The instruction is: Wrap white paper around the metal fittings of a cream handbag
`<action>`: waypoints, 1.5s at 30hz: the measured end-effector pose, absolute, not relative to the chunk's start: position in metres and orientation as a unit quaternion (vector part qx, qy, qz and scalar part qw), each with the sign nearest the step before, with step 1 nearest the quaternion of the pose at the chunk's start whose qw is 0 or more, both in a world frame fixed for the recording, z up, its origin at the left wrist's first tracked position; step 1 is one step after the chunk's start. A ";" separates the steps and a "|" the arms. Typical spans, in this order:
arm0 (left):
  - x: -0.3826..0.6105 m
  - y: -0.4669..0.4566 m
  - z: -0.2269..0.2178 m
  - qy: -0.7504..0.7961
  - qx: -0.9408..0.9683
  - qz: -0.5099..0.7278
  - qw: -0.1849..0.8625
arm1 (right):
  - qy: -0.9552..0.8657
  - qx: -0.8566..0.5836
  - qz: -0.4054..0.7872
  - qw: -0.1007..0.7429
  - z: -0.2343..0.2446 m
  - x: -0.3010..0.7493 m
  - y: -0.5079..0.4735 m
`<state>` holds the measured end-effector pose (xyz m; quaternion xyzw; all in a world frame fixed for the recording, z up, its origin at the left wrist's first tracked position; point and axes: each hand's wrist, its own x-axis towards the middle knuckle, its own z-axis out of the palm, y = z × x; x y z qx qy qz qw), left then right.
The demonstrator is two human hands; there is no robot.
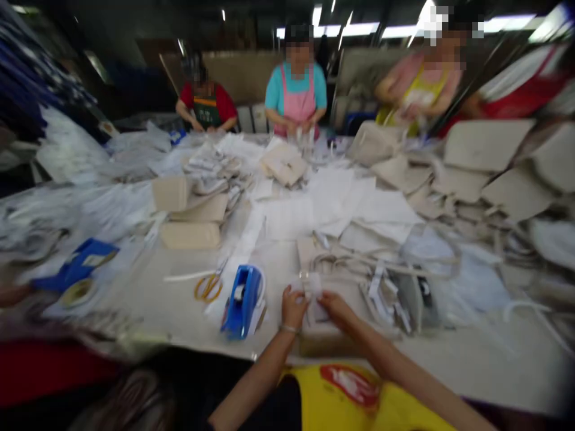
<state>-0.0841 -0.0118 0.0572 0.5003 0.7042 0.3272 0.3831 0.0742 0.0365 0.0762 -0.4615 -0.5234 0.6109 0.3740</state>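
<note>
Two hands are working together in the head view — the left hand (293, 306) and the right hand (335, 305) are both pinching a small clear packet (314, 290) just above the near edge of the table (471, 359), beside one blue tape dispenser (242, 301). One pair of yellow-handled scissors (208, 287) is lying left of that. Three co-workers are standing at the far side. As I judge it, the slippery film could be slipping from such a light pinch, or snagging on the dispenser's blade — the picture is too blurred to tell the grip exactly.
</note>
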 end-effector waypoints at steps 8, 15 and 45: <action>-0.075 -0.007 0.028 0.702 0.460 0.343 0.422 | -0.232 -0.468 0.770 0.367 0.018 0.057 -0.002; -0.078 0.000 0.028 0.701 0.428 0.362 0.442 | -0.213 -0.461 0.775 0.377 0.025 0.056 -0.001; -0.065 0.020 0.028 0.578 0.219 0.413 0.669 | -0.427 -0.647 0.523 0.354 0.022 0.054 0.001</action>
